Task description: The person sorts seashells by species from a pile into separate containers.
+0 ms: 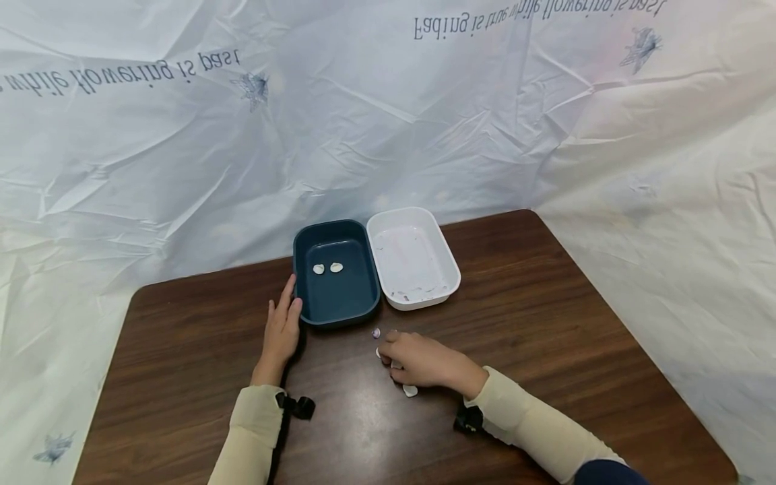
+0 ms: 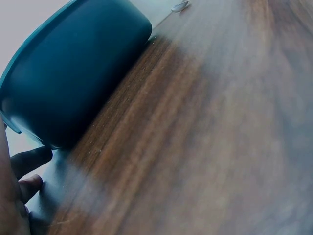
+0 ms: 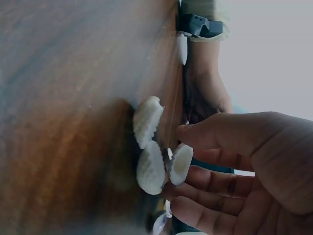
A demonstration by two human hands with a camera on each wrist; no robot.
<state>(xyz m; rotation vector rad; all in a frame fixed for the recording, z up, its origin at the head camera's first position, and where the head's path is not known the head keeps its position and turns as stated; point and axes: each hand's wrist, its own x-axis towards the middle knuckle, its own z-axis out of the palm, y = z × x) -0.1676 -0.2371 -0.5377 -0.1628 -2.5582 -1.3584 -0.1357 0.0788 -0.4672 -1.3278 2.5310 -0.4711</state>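
Straight fingers of my left hand rest against the left side of the dark blue tray. That tray's outer wall fills the upper left of the left wrist view. Two white seashells, one left and one right, lie inside it. My right hand is low over the table in front of the trays. Its thumb and fingers pinch a small white seashell. Beside it lie two ribbed white shells, one upper and one lower. A purple-and-white shell lies just beyond the fingers.
A white tray with dark specks inside stands right against the blue one. Another white shell lies on the brown wooden table below the right hand. A printed white sheet hangs behind the table.
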